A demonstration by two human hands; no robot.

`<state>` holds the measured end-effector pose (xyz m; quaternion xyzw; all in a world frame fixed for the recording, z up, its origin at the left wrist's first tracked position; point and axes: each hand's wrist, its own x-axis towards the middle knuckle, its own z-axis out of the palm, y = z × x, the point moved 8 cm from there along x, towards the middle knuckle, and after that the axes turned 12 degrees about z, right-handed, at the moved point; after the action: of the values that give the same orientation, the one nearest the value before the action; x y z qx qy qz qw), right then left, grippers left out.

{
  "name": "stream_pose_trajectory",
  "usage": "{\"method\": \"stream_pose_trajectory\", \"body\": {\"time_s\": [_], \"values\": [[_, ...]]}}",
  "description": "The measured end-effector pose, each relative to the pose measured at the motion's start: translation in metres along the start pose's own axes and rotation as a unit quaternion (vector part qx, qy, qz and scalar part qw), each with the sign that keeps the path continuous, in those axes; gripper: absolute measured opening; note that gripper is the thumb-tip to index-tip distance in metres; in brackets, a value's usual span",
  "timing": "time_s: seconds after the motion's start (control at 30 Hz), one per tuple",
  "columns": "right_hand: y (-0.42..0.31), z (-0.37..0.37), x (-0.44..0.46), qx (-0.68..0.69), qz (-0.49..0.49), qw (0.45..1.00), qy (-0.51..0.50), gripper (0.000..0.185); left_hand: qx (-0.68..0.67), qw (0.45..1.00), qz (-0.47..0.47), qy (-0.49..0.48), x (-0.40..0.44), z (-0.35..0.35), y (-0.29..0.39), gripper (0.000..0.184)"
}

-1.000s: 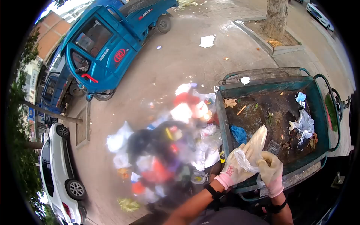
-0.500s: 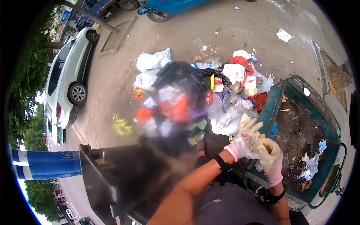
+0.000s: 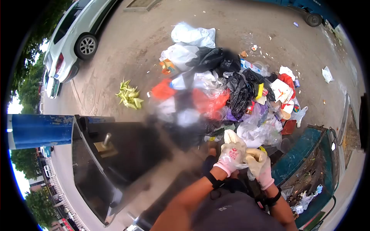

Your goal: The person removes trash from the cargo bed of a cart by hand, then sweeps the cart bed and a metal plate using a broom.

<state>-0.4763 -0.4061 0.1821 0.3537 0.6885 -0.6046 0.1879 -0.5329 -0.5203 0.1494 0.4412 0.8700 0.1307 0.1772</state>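
View swung from cart [image 3: 296, 156], lower right, to trash pile [image 3: 239, 94], centre | our left hand [image 3: 232, 152] fingers extended, right hand [image 3: 259, 165] curled, grip unclear | clear plastic [image 3: 242, 166] at both, lower centre | we seem occupied there, lifting no trash

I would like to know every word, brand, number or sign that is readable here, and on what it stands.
No text is clear enough to quote.
Left glove: red logo and characters, too blurred to read.
Shirt: pale print, too small.
White box: red print, too small.
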Motion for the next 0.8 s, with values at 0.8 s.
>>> {"method": "stream_pose_trajectory", "body": {"time_s": [0.8], "values": [[0.058, 0.132, 0.145, -0.236, 0.076, 0.968, -0.039, 0.026, -0.034, 0.849, -0.526, 0.023, -0.206, 0.199, -0.649, 0.024]]}}
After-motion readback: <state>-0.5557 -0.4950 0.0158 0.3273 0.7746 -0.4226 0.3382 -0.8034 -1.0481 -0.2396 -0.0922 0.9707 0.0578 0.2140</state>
